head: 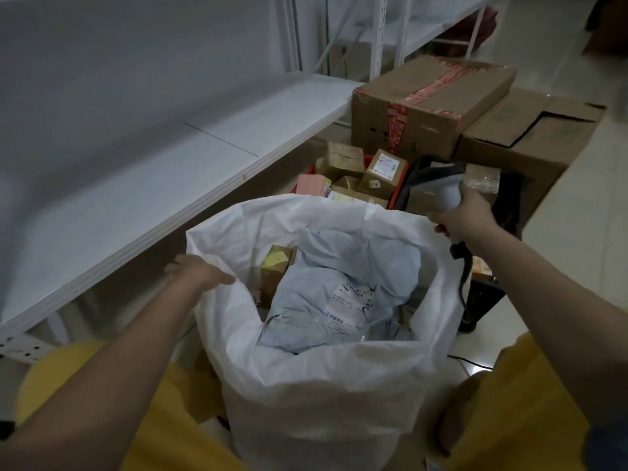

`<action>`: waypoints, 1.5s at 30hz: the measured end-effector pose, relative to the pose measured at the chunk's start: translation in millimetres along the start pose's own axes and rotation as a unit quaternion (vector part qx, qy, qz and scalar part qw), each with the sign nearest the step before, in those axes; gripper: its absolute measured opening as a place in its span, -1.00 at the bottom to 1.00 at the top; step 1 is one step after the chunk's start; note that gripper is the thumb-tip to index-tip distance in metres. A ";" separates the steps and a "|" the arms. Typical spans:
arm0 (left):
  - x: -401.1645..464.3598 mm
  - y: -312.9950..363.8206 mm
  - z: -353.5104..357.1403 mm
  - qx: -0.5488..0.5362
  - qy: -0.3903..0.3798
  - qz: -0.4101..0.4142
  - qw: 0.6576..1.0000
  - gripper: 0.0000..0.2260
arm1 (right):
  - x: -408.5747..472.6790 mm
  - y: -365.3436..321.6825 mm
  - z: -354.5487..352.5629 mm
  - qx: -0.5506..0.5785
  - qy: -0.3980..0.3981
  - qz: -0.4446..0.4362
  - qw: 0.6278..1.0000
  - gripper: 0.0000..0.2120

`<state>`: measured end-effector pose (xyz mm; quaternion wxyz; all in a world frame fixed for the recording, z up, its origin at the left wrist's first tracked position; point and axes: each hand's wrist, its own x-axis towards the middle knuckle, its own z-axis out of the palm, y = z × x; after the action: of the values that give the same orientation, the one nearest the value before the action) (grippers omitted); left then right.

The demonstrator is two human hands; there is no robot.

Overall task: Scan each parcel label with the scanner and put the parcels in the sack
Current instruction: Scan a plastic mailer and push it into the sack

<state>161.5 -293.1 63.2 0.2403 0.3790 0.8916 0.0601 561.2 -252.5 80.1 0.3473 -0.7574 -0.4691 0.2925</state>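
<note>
Item, nearest: white sack [326,379], upright between my knees, mouth open. My left hand [200,271] holds its left rim, fingers curled over the edge outside, thumb lying inside.

Item, in the sack: grey poly mailer parcel [339,300], lying on top, white shipping label face up; the print is too blurred to read. A small brown box [276,266] with a yellow patch stands beside it, toward my left hand.

Item: scanner [448,186], pale handle gripped in my right hand [465,212], fingers wrapped round it, at the sack's far right rim; its dark cable [463,277] hangs below my wrist.

Item, beyond the sack: red crate [396,195] of small cardboard parcels [343,159], one with a white label [385,164], unreadable.

Item, farthest: large carton [431,103] bound with red printed tape, lettering illegible, beside a white shelf [142,185].
</note>
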 end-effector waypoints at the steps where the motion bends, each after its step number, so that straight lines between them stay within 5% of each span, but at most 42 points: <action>1: -3.9 -5.4 5.9 0.007 -0.035 -0.011 0.999 0.02 | 0.0 4.3 8.9 -0.011 -0.013 0.003 1.000 -0.55; 6: -16.1 -34.0 24.3 -0.060 -0.161 -0.052 0.984 0.05 | 0.6 27.8 35.7 -0.061 -0.039 0.022 0.997 -0.48; 12: -2.9 -42.8 38.3 -0.163 -0.109 -0.147 0.970 -0.06 | 2.8 29.3 34.1 -0.030 -0.039 0.057 0.997 -0.54; 16: 11.7 -38.2 41.9 -0.264 -0.081 -0.147 0.950 -0.19 | -1.9 19.2 28.0 0.014 -0.038 0.069 0.997 -0.54; 19: 32.0 -16.1 19.0 -0.334 0.011 -0.091 0.938 -0.26 | -7.1 9.7 28.6 0.036 -0.010 0.071 0.997 -0.57; 24: 57.0 15.2 -60.2 -0.303 0.134 0.032 0.943 -0.15 | -7.0 -55.6 44.6 0.122 0.020 0.036 0.992 -0.51; 29: 72.0 6.6 -110.8 -0.311 0.277 0.094 0.904 -0.42 | -8.7 -105.6 68.0 0.203 0.025 0.002 0.979 -0.39; 34: 88.8 -39.1 -92.7 -0.163 0.158 0.035 0.973 -0.35 | -22.7 -97.7 103.6 0.152 -0.084 0.071 0.982 -0.48; 43: 102.3 -43.5 -137.3 -0.239 0.332 0.136 0.902 -0.66 | 5.2 -143.5 108.3 0.230 0.005 -0.030 0.973 -0.38; 45: 103.5 -42.0 -136.3 -0.215 0.325 0.138 0.911 -0.68 | 9.7 -139.1 108.9 0.224 0.005 -0.038 0.974 -0.40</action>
<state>8.0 -239.6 131.0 0.0025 0.3976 0.8246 0.4024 410.7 -172.0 126.3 0.5214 -0.6431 -0.4188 0.3731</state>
